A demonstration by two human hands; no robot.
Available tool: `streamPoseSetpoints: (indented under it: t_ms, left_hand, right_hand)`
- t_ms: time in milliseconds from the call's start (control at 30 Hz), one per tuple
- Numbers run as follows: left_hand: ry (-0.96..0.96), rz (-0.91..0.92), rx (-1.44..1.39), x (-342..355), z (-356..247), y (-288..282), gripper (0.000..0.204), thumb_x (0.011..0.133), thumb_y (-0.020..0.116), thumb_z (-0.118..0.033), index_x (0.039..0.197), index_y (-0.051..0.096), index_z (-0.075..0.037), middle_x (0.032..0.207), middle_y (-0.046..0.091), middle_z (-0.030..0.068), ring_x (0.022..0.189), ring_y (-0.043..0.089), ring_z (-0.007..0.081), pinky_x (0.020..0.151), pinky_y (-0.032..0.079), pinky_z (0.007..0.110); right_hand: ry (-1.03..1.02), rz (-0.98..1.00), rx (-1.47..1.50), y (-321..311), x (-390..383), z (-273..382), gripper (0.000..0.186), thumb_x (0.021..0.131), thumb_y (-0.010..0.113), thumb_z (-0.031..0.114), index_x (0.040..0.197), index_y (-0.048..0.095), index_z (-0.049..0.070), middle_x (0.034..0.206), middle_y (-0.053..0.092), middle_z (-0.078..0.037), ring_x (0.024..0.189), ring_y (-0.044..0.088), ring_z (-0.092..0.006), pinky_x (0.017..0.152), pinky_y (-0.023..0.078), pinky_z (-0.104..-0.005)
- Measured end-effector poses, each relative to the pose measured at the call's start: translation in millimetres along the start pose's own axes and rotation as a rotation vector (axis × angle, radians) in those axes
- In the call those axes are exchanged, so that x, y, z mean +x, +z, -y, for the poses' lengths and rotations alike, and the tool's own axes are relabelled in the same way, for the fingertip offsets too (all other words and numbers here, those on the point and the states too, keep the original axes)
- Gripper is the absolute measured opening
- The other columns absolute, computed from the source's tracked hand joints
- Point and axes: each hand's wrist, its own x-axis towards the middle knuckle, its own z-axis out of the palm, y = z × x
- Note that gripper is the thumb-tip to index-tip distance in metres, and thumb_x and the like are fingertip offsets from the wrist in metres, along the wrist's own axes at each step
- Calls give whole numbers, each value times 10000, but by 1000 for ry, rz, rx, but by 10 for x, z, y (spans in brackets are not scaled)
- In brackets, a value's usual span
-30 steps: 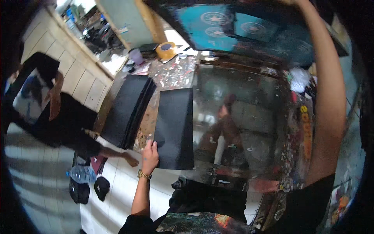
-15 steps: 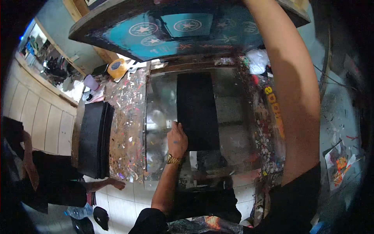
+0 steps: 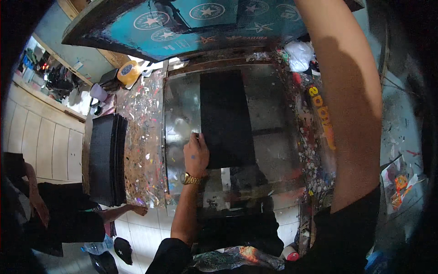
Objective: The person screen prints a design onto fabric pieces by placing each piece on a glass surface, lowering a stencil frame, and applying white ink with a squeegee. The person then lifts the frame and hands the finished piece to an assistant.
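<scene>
A flat black rectangular panel point(image 3: 224, 114) lies lengthwise on the glass table top point(image 3: 273, 105). My left hand point(image 3: 197, 153), with a gold watch on its wrist, rests at the panel's left edge. Its fingers are drawn together, pinching that edge. A screen-printing frame point(image 3: 182, 34) with teal mesh and star emblems is tilted up at the far side, above the panel. My right arm reaches up past the frame's right part, and the right hand lies beyond the upper edge of the picture.
A stack of black panels point(image 3: 104, 160) lies on the paint-spattered board point(image 3: 142, 137) at left. Behind it are a yellow tape roll point(image 3: 129, 73) and a purple cup point(image 3: 98, 92). A white plastic bag point(image 3: 299, 56) sits far right. Another person's hand point(image 3: 138, 209) is near the board's front.
The view has shifted slightly, so the table and panel appear higher and further left. The teal frame appears a little higher. My left hand stays at the panel's left edge.
</scene>
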Motion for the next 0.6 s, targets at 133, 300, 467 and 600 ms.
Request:
streamPoseSetpoints:
  t_ms: [133,300,467,600]
  left_hand:
    - [-30,-91,19,-22,-48,116,172,1059,476,-128,1019,551,21,772,652,293,740,648,496,643,476,564]
    - [-1,-139,40,9,-11,193,151,1053,482,-106,1012,540,27,775,652,288,738,653,488,638,495,554]
    - [29,-93,80,32,12,201,149,1057,473,-110,1032,540,21,804,663,300,750,662,488,638,501,561]
    - [0,-92,79,23,-18,178,151,1059,461,-113,1021,534,13,803,666,296,747,662,490,635,505,558]
  right_hand:
    - [6,-6,-23,1,10,-26,1300,542,882,726,1452,498,-120,1458,563,-284,1313,585,-374,1109,458,-381]
    - [-4,-6,-15,9,15,-23,1292,548,879,726,1446,503,-123,1449,571,-285,1306,590,-373,1104,461,-381]
    - [-9,-9,-16,-3,29,-36,1284,554,877,727,1441,507,-125,1439,578,-285,1299,595,-372,1099,464,-381]
    - [-11,-12,-15,-6,41,-41,1278,559,875,728,1436,511,-127,1432,584,-286,1293,599,-372,1095,467,-381]
